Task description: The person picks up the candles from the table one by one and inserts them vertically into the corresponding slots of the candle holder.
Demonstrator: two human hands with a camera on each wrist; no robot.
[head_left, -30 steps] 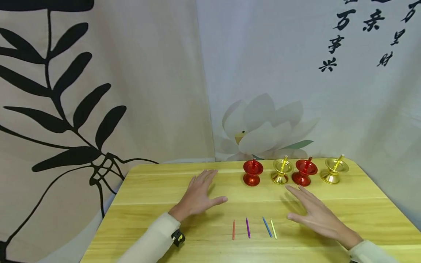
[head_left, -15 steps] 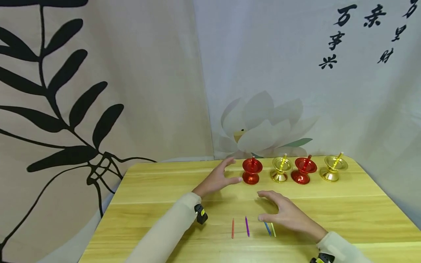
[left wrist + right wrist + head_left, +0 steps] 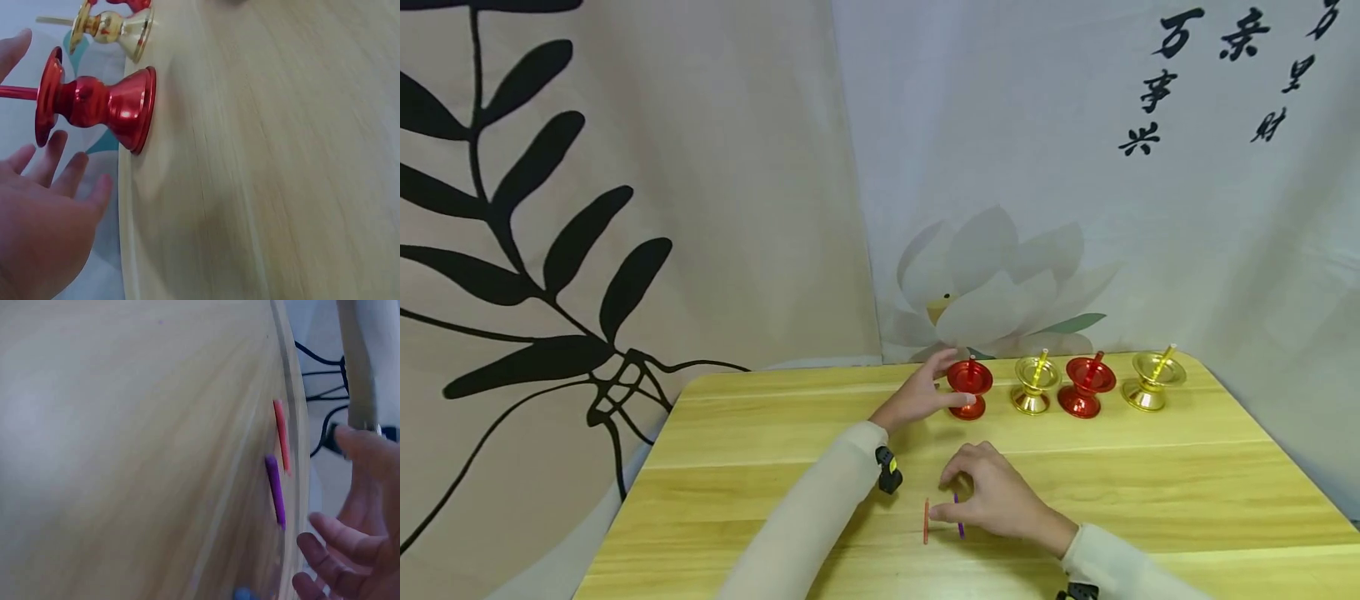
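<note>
From the head view, four small goblet-shaped holders stand in a row at the far edge of the wooden surface (image 3: 1150,492): a red holder (image 3: 969,387) at the left end, then a gold holder (image 3: 1032,385), a second red holder (image 3: 1085,386) and a second gold holder (image 3: 1152,380). Each carries one thin stick upright or slightly tilted in its cup, red in the red ones, yellow in the gold ones. The left hand (image 3: 920,393) is at the leftmost red holder, fingers spread around its cup and stem; its grip is wide and not closed on it. The right hand (image 3: 992,500) lies nearer the front edge, fingers curled down over loose sticks; an orange stick (image 3: 926,522) lies just left of it and a purple stick (image 3: 958,517) shows at its fingertips. Whether it pinches anything I cannot tell.

The left wrist view shows the red holder (image 3: 100,103) standing on the surface with its red stick in the cup, the fingers (image 3: 59,169) straight and just beside it, not touching.

The right wrist view shows the orange stick (image 3: 282,434) and purple stick (image 3: 275,490) lying flat, side by side, the fingers (image 3: 334,540) loosely bent close by, holding nothing visible.
</note>
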